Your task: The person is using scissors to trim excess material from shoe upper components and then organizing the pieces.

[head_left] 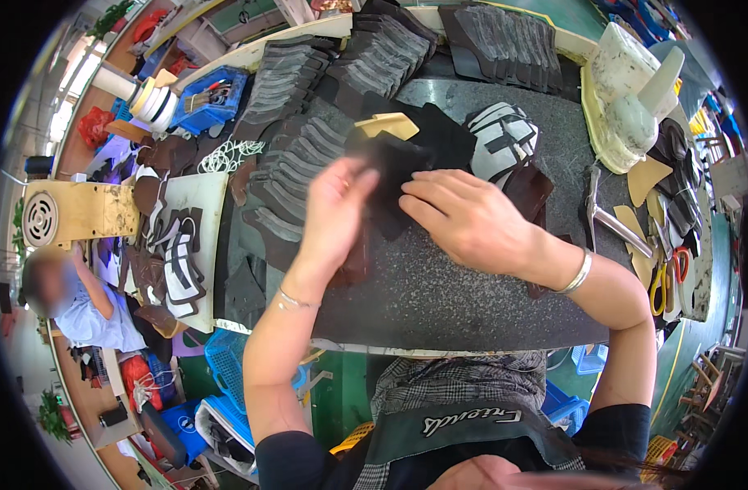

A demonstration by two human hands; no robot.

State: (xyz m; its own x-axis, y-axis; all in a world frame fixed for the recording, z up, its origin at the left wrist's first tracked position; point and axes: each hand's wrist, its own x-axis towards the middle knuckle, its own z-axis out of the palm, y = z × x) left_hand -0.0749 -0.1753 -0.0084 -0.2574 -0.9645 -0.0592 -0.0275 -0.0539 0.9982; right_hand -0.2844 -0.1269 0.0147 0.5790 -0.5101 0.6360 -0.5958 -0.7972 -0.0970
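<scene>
Over the middle of a dark, speckled work table point(439, 302), I hold a black flat piece point(392, 175), like cut leather or fabric, between both hands. My left hand point(339, 204) is closed at its left edge, the thumb and fingertips blurred by motion. My right hand point(463, 214) grips its right side, fingers bent over it. Just beyond lies a tan folded piece point(388, 125) beside more black material point(446, 137). A stack of white-and-black pieces point(504, 140) sits right of that, with dark brown pieces point(527, 194) partly under my right wrist.
Fanned rows of dark cut pieces point(296, 175) cover the table's left and far sides. A hammer point(614, 219), scissors point(659, 287) and a worn cream-coloured machine point(619, 106) stand at right. A blue basket point(210, 98) is far left; another person point(96, 306) sits leftward.
</scene>
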